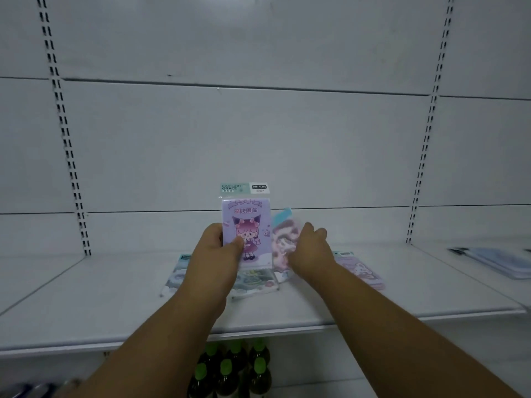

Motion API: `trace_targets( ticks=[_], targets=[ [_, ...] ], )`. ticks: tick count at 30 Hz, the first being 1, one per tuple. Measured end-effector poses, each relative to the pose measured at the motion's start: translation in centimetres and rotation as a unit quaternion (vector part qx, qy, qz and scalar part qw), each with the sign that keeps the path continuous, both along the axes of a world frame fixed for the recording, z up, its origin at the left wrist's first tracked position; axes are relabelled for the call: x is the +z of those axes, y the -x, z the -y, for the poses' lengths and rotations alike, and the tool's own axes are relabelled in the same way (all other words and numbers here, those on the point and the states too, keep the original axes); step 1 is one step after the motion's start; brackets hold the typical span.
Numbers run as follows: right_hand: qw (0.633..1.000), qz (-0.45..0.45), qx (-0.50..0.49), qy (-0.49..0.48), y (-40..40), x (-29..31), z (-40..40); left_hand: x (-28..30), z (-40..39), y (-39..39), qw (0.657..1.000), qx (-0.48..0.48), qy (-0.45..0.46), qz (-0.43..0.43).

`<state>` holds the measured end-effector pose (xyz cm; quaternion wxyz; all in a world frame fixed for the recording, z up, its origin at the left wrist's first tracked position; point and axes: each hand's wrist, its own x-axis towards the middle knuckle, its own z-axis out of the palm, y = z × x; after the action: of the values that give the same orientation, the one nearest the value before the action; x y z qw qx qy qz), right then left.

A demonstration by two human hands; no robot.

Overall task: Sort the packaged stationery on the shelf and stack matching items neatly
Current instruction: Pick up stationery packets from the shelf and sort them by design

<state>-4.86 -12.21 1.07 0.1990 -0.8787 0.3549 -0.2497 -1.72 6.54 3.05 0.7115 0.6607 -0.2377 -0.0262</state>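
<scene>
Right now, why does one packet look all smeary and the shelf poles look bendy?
Head view: the pink packet at the right hand is smeared by motion blur, while the purple packet in the left hand's grip looks sharper; the wide-angle lens makes the slotted uprights lean; lighting is dim and flat.

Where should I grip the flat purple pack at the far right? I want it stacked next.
The purple pack lies flat on the shelf, so probably come from the front: slide fingers under its near long edge, thumb on top, and lift.
</scene>
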Motion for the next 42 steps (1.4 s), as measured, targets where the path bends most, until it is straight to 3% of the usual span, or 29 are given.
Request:
trace_targets(
  ticks=[3,6,11,15,20,27,36,42],
  targets=[
    [0.992,0.123,-0.009,0.022,2.4,1.6,0.8,-0.5,1.9,0.5,1.000,-0.009,0.005,-0.011],
    [0.964,0.265,-0.010,-0.035,6.5,3.8,2.5,-0.7,4.1,1.4,1.000,-0.013,-0.001,-0.013],
    [0.931,0.349,0.007,-0.110,14.6,6.4,5.9,-0.5,9.3,3.9,0.999,-0.029,-0.015,-0.018],
    [0.917,0.373,0.011,-0.140,21.2,6.8,9.2,-0.3,15.5,8.3,0.995,-0.094,-0.031,-0.023],
    [0.928,0.355,0.011,-0.118,30.6,6.7,16.0,-0.3,25.3,16.7,0.985,-0.167,-0.039,-0.015],
    [0.934,0.344,-0.005,-0.100,41.3,8.1,27.2,0.8,38.6,25.2,0.969,-0.225,-0.035,-0.098],
    [0.931,0.339,-0.002,-0.135,41.9,6.7,35.5,-0.4,48.5,26.1,0.974,-0.170,-0.149,-0.023],
    [0.934,0.321,-0.005,-0.155,39.7,5.9,37.9,-2.3,51.3,23.8,0.949,-0.149,-0.272,0.060]
  ],
)
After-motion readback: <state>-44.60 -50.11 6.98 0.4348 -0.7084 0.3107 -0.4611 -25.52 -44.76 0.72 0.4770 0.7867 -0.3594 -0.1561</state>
